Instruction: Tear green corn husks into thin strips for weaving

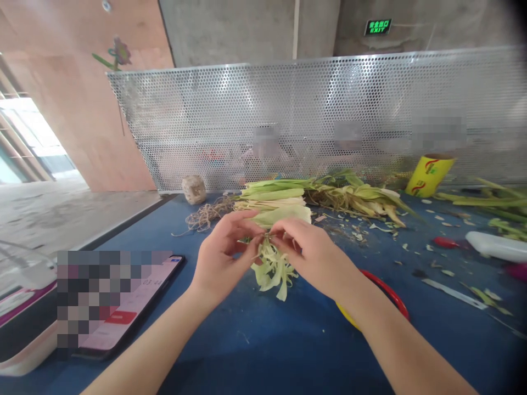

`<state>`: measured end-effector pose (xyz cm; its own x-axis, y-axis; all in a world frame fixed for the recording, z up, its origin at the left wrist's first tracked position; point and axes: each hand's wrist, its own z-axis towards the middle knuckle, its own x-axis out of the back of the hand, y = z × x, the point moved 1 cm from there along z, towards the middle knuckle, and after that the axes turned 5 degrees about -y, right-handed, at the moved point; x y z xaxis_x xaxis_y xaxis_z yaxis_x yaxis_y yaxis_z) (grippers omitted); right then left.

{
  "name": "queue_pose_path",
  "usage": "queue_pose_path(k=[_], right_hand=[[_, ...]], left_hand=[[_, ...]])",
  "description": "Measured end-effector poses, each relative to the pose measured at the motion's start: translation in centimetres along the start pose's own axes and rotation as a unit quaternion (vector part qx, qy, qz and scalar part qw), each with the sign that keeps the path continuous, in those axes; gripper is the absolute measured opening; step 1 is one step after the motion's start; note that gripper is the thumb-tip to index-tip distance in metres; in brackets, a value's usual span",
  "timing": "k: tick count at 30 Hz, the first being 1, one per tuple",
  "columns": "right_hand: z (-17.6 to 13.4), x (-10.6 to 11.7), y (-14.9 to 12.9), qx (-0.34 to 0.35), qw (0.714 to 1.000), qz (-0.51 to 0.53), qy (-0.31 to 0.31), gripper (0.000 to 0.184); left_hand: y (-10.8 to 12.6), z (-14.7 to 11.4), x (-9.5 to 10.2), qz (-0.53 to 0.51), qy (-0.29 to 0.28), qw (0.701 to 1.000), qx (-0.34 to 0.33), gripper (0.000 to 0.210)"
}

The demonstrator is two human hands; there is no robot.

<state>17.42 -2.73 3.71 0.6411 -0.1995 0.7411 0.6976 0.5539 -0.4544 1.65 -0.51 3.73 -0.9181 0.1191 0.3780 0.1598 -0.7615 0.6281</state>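
My left hand [224,249] and my right hand [308,247] meet over the middle of the table, thumbs and fingers pinched together. Between them is a small bundle of pale green corn husk [275,271], its cut strips hanging loose below my fingertips. Both hands grip its gathered upper end, where something thin, perhaps thread, shows between the fingertips. Just behind my hands lies a stack of flat green and cream husk pieces [272,192]. Tangled brown twine [209,215] sits left of that stack.
A phone [127,312] lies at left. Peeled husks [362,200] and a yellow tube [430,176] stand before a perforated metal panel [247,109]. At right are a narrow blade [455,293], a white bottle [498,247] and scraps. A red-and-yellow curved object [391,296] is partly under my right forearm.
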Motion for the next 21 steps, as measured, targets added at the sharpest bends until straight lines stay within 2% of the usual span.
queue_pose_path(k=[2, 4, 6, 9, 12, 14, 16, 18, 21], right_hand=[[0.0, 0.0, -0.1, 0.046, 0.994, -0.100, 0.016, 0.012], [0.0, -0.1, -0.1, 0.093, 0.978, -0.186, 0.031, 0.016], [-0.1, -0.2, 0.1, 0.130, 0.960, -0.244, 0.046, 0.017], [-0.1, -0.3, 0.3, 0.164, 0.936, -0.305, 0.067, 0.020], [-0.2, -0.1, 0.3, 0.183, 0.917, -0.346, 0.073, 0.024], [-0.2, 0.1, 0.3, 0.196, 0.913, -0.353, 0.058, 0.023], [-0.2, 0.3, 0.4, 0.208, 0.912, -0.352, 0.039, 0.021], [-0.2, 0.4, 0.5, 0.216, 0.909, -0.355, 0.026, 0.021], [-0.2, 0.5, 1.1, 0.239, 0.900, -0.364, 0.009, 0.023]], left_hand=[[-0.1, 0.1, 0.2, 0.053, -0.022, 0.998, -0.026, 0.029], [-0.1, 0.2, 0.5, 0.136, -0.046, 0.986, -0.080, 0.026], [-0.3, 0.3, 0.7, 0.217, -0.053, 0.962, -0.158, 0.025], [-0.6, 0.3, 0.9, 0.272, -0.037, 0.930, -0.244, 0.020], [-0.9, 0.3, 1.1, 0.287, -0.039, 0.920, -0.265, 0.015], [-0.9, 0.5, 1.4, 0.308, -0.074, 0.909, -0.272, 0.010], [-0.6, 0.7, 1.7, 0.349, -0.112, 0.881, -0.298, 0.006], [-0.1, 0.9, 2.0, 0.400, -0.123, 0.843, -0.337, 0.005], [0.4, 1.0, 2.1, 0.457, -0.137, 0.789, -0.388, 0.014]])
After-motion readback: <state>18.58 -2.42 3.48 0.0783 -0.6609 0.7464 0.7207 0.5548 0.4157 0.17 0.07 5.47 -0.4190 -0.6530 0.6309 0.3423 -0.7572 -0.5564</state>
